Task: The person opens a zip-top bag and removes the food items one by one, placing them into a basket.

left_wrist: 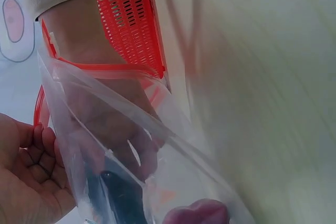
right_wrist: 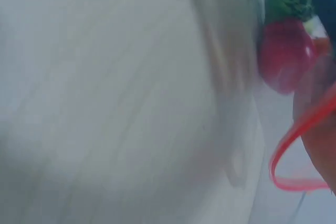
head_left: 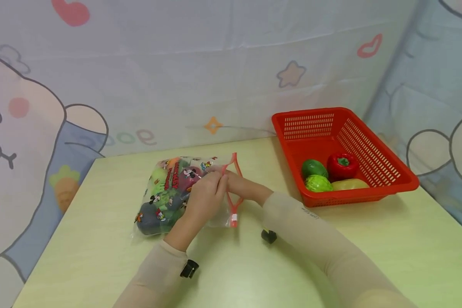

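A clear zip bag (head_left: 219,219) with cartoon prints and a red zip lies on the table, filled with several toy fruits and vegetables. My left hand (head_left: 205,194) pinches the red-edged mouth between thumb and fingers. Through the opening reaches my right hand (head_left: 240,185), its fingers inside the bag. In the left wrist view, a dark blue-green toy (left_wrist: 122,195) lies at the right fingertips. Whether they grip it cannot be made out through the plastic. Beside it is a purplish-red toy (left_wrist: 197,213), seen as a red round toy (right_wrist: 286,56) in the right wrist view.
A red plastic basket (head_left: 402,182) stands at the right of the pale table (head_left: 235,273). In it lie a red bell pepper (head_left: 342,166), a dark green toy (head_left: 314,168), a light green toy (head_left: 318,183) and a yellowish toy (head_left: 350,184). A printed cloth (head_left: 169,85) hangs behind.
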### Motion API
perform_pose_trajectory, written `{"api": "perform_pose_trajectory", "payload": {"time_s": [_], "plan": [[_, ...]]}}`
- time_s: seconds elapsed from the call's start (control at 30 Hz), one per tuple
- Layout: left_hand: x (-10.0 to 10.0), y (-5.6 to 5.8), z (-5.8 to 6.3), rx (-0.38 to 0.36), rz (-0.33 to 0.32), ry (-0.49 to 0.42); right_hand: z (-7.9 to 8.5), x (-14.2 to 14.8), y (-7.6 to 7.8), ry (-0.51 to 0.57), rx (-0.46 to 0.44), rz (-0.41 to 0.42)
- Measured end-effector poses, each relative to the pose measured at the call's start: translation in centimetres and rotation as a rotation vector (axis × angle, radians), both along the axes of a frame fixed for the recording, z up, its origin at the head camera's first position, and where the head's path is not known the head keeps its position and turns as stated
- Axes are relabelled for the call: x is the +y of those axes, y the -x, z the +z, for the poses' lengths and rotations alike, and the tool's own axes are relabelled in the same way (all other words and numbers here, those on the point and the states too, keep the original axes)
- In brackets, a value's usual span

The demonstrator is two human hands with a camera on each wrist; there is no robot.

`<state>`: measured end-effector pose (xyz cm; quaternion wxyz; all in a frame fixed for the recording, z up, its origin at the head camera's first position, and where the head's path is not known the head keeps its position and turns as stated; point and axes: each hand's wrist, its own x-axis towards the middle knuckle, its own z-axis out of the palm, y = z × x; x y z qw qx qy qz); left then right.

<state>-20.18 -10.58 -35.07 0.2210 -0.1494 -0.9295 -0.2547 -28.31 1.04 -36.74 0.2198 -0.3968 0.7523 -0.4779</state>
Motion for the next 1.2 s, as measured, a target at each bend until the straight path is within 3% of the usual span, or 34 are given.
{"api": "perform_pose_trajectory", "payload": {"time_s": [0.07, 0.17, 0.3, 0.43, 0.83, 1.03, 1.2], "plan": [[0.0, 0.0, 0.0, -0.014, 0.003, -0.008, 1.1, 0.6, -0.7, -0.008, -0.091, 0.015], [-0.1, 0.1, 0.0, -0.038, 0.009, -0.026, 0.8, 1.2, -0.6, -0.027, -0.207, 0.001], [-0.3, 0.0, -0.1, -0.067, 0.01, -0.041, -0.2, 1.9, -0.1, -0.085, -0.252, -0.052], [-0.5, 0.1, -0.1, -0.072, 0.009, -0.031, 0.9, 3.2, 0.0, -0.152, -0.203, -0.066], [-1.0, 0.1, -0.1, -0.084, 0.021, -0.063, 8.3, 10.3, -0.5, -0.358, 0.046, -0.141], [-1.4, -0.2, -0.2, -0.08, 0.032, -0.071, 12.6, 13.1, 0.0, -0.334, 0.119, -0.286], [-1.5, -0.4, -0.5, -0.059, 0.033, -0.073, 15.2, 15.4, 0.9, -0.315, 0.164, -0.516]]}}
